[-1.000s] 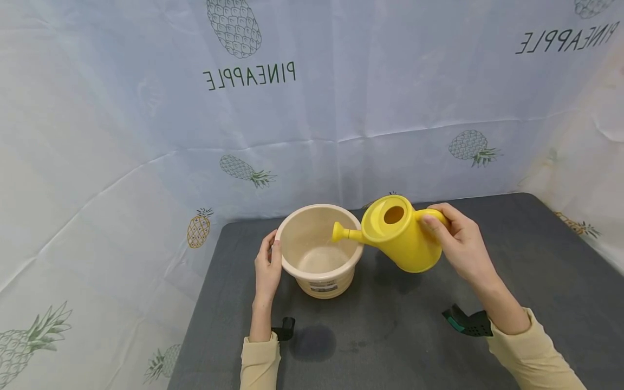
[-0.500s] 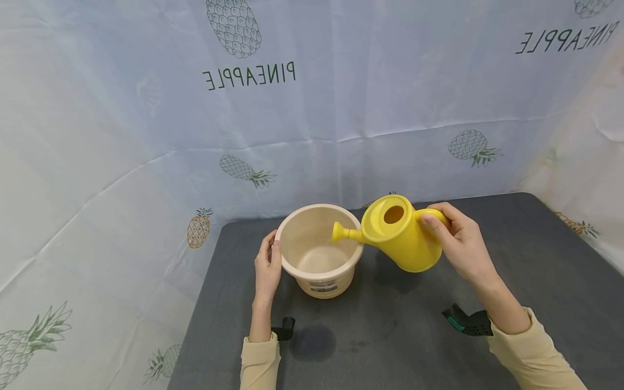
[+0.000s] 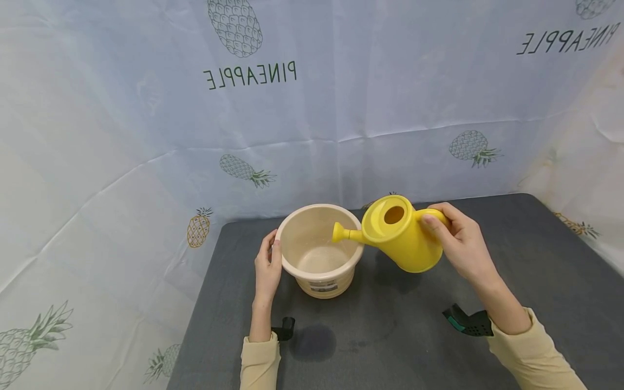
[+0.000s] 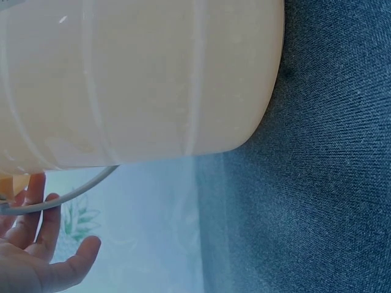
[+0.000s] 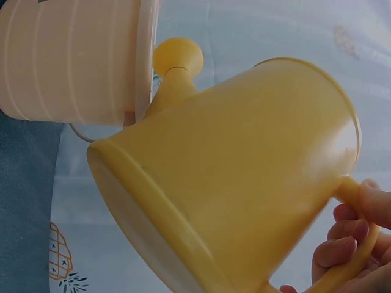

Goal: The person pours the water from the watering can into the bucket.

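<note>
1. Loosely bent, the fingers of the bare left hand (image 3: 267,265) rest against the outside of the rim of a cream, round, ribbed plastic pot (image 3: 304,233), on its left side.
2. Over on the other side, the right hand (image 3: 460,241) grips the handle of a bright yellow plastic watering can (image 3: 411,246).
3. The watering can hangs above the dark grey cloth-like surface (image 3: 390,346), tilted towards the pot, its flared spout (image 3: 339,232) reaching over the pot's right rim.
4. The pot stands upright on the surface; a printed label (image 3: 324,286) shows on its near side. Whether water is running I cannot tell.
5. Nearer the person, a dark round patch (image 3: 314,343) marks the surface.
6. Behind it all hangs a pale pineapple-printed curtain (image 3: 312,103).
</note>
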Demonstrator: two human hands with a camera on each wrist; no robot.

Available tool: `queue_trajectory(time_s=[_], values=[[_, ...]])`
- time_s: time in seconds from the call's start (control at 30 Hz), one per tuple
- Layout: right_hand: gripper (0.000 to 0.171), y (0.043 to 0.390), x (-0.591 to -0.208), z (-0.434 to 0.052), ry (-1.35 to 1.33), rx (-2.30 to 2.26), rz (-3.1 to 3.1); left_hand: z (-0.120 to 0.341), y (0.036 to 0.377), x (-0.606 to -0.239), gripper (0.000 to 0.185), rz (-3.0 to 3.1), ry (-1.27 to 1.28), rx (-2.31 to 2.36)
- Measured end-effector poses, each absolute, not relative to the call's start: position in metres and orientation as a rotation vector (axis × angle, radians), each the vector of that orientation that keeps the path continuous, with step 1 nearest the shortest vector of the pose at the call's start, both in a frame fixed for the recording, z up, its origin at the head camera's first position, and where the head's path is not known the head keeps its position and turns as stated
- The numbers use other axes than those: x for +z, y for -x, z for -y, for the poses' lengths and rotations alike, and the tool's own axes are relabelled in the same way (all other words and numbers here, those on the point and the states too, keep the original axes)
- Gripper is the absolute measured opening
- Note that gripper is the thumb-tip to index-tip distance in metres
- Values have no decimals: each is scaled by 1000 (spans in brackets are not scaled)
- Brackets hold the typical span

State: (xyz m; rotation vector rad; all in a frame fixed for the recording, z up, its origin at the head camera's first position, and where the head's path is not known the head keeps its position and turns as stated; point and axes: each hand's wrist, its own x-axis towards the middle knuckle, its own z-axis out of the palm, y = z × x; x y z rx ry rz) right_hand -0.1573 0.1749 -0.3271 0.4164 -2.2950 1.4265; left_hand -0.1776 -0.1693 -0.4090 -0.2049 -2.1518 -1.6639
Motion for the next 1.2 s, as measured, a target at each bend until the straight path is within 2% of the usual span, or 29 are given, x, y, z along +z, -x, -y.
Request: queue_trajectory(time_s=[1.2], values=[[16,157,-323,-175,-416,1414,2307,169,177,-407,37,2162,189,-1664]])
